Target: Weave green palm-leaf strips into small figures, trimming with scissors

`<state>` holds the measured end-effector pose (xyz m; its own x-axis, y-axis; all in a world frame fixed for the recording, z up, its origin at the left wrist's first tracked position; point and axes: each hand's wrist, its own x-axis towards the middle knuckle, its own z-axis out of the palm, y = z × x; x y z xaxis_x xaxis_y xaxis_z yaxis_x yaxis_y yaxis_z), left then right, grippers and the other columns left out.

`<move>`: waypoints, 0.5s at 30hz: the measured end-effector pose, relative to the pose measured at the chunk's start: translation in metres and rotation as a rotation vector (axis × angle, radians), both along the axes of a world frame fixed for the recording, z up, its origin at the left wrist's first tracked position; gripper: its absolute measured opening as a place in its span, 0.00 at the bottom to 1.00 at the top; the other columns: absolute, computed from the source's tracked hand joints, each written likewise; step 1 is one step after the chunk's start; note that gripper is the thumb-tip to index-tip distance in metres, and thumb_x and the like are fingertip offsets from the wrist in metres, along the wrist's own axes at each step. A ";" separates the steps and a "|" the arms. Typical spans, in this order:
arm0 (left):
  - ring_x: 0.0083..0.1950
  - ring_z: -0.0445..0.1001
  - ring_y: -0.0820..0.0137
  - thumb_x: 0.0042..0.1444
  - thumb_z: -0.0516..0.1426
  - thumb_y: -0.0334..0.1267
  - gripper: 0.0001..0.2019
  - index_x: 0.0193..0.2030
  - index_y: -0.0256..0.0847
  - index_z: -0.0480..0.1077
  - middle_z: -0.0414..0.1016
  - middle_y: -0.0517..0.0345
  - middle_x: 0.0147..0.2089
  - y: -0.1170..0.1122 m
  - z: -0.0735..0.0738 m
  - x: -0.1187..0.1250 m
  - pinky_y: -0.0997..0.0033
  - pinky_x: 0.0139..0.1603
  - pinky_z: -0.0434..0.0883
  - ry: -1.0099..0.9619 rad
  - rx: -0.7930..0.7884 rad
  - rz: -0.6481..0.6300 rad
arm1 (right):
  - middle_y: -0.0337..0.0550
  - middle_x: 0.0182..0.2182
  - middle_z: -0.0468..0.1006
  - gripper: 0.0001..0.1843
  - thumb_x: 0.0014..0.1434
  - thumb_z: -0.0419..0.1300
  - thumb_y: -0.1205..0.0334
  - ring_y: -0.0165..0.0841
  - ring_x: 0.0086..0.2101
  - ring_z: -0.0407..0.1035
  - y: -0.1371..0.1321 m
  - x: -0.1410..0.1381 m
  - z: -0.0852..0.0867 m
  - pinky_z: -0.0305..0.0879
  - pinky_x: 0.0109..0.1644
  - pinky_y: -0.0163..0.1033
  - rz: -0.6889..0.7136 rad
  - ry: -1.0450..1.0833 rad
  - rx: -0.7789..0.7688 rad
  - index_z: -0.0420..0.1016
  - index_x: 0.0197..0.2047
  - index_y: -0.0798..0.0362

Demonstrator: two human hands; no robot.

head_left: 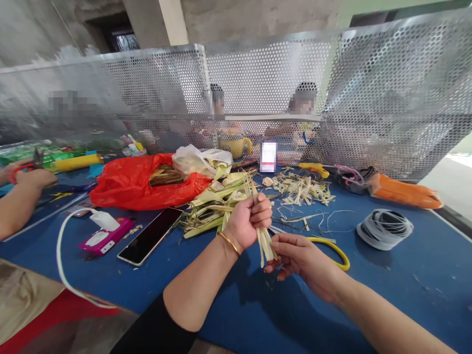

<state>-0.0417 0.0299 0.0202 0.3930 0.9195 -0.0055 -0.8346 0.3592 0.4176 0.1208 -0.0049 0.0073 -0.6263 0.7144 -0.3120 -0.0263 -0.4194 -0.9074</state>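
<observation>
My left hand (251, 221), with a gold bangle at the wrist, is wrapped round a bundle of pale dried husk strips (264, 243). The strips stick out above the fist and hang down below it. Fingers of my right hand (295, 258) pinch the lower ends of the same strips. Under and behind my right hand lies a yellow loop-handled tool (344, 258), partly hidden. Just beyond my left hand is a pile of longer green-and-straw husks (206, 211). Small husk scraps (304, 187) are heaped farther back.
A red plastic bag (121, 184) holds more husks. A phone (151, 238), a purple box (105, 238) and a white cable lie left. A string coil (384, 228) and orange packet (405, 191) lie right. A perforated metal partition (265, 64) stands behind. A co-worker's hand (35, 177) holds red-handled scissors.
</observation>
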 end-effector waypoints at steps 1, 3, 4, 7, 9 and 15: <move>0.15 0.42 0.81 0.59 0.49 0.28 0.09 0.27 0.37 0.59 0.40 0.70 0.20 0.000 0.000 0.000 0.80 0.16 0.41 0.002 0.011 0.005 | 0.41 0.27 0.76 0.14 0.57 0.61 0.52 0.32 0.30 0.74 -0.001 -0.001 0.001 0.67 0.27 0.31 -0.009 -0.005 0.026 0.71 0.33 0.55; 0.15 0.41 0.81 0.59 0.49 0.28 0.09 0.27 0.37 0.59 0.40 0.70 0.19 0.001 -0.001 0.002 0.80 0.16 0.40 0.022 0.027 0.020 | 0.42 0.29 0.76 0.17 0.58 0.59 0.47 0.32 0.32 0.74 -0.003 -0.002 0.002 0.68 0.28 0.32 -0.023 -0.008 0.060 0.71 0.34 0.55; 0.15 0.41 0.81 0.59 0.49 0.28 0.09 0.26 0.37 0.59 0.40 0.70 0.19 0.001 -0.001 0.003 0.80 0.16 0.40 0.038 0.032 0.029 | 0.43 0.30 0.76 0.19 0.58 0.58 0.45 0.33 0.33 0.74 -0.004 -0.003 0.003 0.68 0.28 0.32 -0.021 -0.008 0.063 0.71 0.34 0.55; 0.15 0.40 0.81 0.58 0.50 0.29 0.10 0.26 0.38 0.60 0.42 0.70 0.18 0.000 -0.002 0.007 0.80 0.15 0.39 0.091 0.038 0.052 | 0.44 0.34 0.78 0.21 0.56 0.59 0.43 0.33 0.33 0.75 -0.008 -0.007 0.002 0.67 0.28 0.32 0.012 -0.023 0.046 0.71 0.35 0.55; 0.15 0.40 0.81 0.58 0.50 0.30 0.09 0.26 0.38 0.60 0.43 0.70 0.18 -0.001 -0.002 0.011 0.80 0.15 0.39 0.124 0.031 0.070 | 0.45 0.34 0.78 0.21 0.55 0.60 0.42 0.33 0.32 0.75 -0.010 -0.010 -0.001 0.67 0.27 0.32 0.029 -0.037 0.038 0.71 0.35 0.55; 0.14 0.40 0.82 0.61 0.52 0.40 0.13 0.27 0.38 0.61 0.44 0.71 0.17 -0.003 -0.003 0.018 0.81 0.14 0.40 0.173 -0.018 0.167 | 0.34 0.21 0.71 0.20 0.52 0.63 0.44 0.27 0.21 0.69 -0.012 -0.014 -0.011 0.64 0.23 0.30 0.009 -0.057 0.014 0.68 0.31 0.54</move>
